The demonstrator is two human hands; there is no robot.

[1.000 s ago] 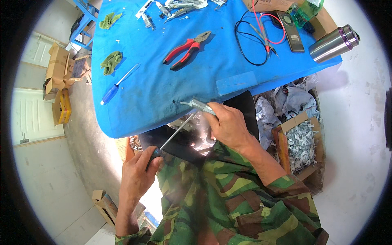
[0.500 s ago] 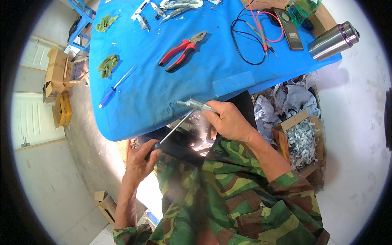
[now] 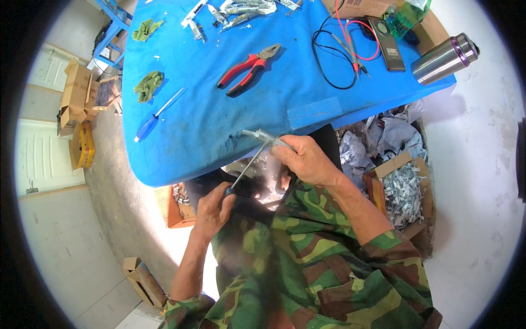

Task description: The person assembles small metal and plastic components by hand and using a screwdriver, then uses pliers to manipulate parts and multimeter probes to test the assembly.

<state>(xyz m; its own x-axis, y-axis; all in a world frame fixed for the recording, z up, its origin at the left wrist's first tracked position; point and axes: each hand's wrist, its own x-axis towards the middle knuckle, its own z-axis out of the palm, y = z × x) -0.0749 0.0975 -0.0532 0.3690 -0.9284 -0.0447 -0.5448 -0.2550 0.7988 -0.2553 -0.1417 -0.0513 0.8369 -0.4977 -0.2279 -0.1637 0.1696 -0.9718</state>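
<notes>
My left hand is closed round the handle of a screwdriver, whose metal shaft slants up and to the right. The tip meets a small grey, elongated part with a narrow protruding end; what device it belongs to I cannot tell. That part is pinched between the thumb and fingers of my right hand, just over the table's front edge. Beyond it, red-handled pliers lie on the blue cloth. A second screwdriver with a blue handle rests to the left.
The blue-covered table bears green rags, grey scrap pieces, a meter with red and black leads, and a steel flask. Below right stands a carton of shredded scraps beside grey plastic bags. Cartons stand left.
My left hand has moved right and slightly up, bringing the screwdriver to a steeper angle. The grey part stays in my right hand, with little movement.
</notes>
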